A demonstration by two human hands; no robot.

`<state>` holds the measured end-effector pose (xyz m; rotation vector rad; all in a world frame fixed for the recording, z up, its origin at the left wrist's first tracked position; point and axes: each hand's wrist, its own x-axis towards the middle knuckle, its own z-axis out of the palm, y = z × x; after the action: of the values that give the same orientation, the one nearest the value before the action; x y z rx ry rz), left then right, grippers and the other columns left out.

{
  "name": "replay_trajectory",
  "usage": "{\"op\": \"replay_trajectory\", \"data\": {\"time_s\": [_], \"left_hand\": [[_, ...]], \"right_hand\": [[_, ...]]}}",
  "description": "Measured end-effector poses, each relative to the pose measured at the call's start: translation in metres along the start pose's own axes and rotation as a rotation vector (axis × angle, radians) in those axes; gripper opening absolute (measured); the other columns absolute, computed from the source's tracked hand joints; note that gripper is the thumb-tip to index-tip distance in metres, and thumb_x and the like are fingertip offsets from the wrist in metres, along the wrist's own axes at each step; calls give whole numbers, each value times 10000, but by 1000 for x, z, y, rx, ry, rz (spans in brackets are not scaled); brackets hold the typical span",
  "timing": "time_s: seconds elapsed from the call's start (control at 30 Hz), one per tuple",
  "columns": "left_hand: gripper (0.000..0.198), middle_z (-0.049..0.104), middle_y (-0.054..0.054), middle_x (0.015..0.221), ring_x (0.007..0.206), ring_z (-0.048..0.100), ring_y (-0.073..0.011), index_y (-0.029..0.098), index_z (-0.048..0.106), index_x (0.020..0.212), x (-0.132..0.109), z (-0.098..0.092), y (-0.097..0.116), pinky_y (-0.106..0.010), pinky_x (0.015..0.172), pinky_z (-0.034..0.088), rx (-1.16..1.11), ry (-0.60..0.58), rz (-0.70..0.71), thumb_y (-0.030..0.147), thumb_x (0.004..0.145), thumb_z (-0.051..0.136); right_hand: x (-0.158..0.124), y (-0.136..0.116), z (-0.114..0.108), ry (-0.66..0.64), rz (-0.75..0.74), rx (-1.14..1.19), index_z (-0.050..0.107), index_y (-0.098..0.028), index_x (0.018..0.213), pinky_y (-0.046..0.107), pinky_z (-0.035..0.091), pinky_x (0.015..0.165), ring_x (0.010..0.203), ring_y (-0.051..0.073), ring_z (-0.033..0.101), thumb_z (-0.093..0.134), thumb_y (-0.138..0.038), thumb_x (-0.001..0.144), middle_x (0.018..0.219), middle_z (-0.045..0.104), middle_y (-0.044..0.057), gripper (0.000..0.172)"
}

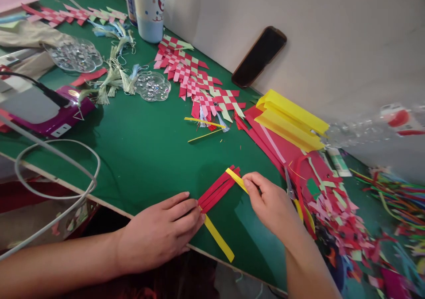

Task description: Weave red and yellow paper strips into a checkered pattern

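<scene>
Near the table's front edge, my left hand (159, 232) holds down the lower end of several red paper strips (217, 192), its fingers together over them. A yellow paper strip (219, 240) sticks out from under those fingers toward the table edge. My right hand (268, 201) pinches another yellow paper strip (235, 178) between thumb and forefinger. That strip lies across the upper end of the red ones; whether it passes under any of them I cannot tell. Two thin yellow offcuts (206, 130) rest on the green table (156, 157) farther back.
Woven red, pink and green paper fish (199, 82) lie behind. Right are folded yellow paper (292, 117), scissors (289, 186) and paper scraps (345, 224). A phone (259, 56) leans on the wall. Left stand a purple device (56, 113), a looped white cable (96, 175) and bead trays (152, 86).
</scene>
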<state>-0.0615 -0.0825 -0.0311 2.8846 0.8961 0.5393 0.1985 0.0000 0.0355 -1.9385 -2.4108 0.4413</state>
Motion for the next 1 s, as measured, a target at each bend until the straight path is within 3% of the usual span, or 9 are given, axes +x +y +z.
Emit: {"op": "replay_trajectory", "data": {"time_s": [0.27, 0.53, 0.67, 1.0], "left_hand": [[514, 587, -76, 1267, 1228, 483, -243, 125, 511, 1352, 1, -2, 0, -416, 1129, 351, 17, -17, -9, 462, 964, 504], [474, 601, -73, 1240, 1178, 503, -222, 143, 520, 1333, 1, -5, 0, -422, 1121, 341, 15, -43, -13, 450, 972, 496], [471, 593, -77, 1257, 1178, 506, -211, 141, 512, 1343, 1, -5, 0, -401, 1127, 331, 22, -53, -12, 443, 985, 469], [491, 585, -66, 1291, 1208, 494, -215, 124, 498, 1359, 1, -6, -1, -400, 1139, 336, 30, -71, 4, 440, 984, 464]], "right_hand": [[-11, -16, 7, -60, -164, 76, 567, -240, 886, 293, 438, 718, 814, 173, 631, 342, -309, 989, 860, 676, 18, 257], [-27, -33, 12, -144, -331, -20, 583, -218, 887, 311, 378, 708, 768, 174, 586, 358, -203, 992, 806, 656, 11, 248], [-33, -38, 18, -110, -400, -81, 587, -213, 888, 317, 330, 691, 739, 180, 556, 357, -191, 993, 798, 652, 14, 253], [-42, -41, 26, -76, -404, -69, 588, -217, 874, 309, 321, 684, 715, 170, 573, 355, -201, 998, 775, 657, 14, 265]]}}
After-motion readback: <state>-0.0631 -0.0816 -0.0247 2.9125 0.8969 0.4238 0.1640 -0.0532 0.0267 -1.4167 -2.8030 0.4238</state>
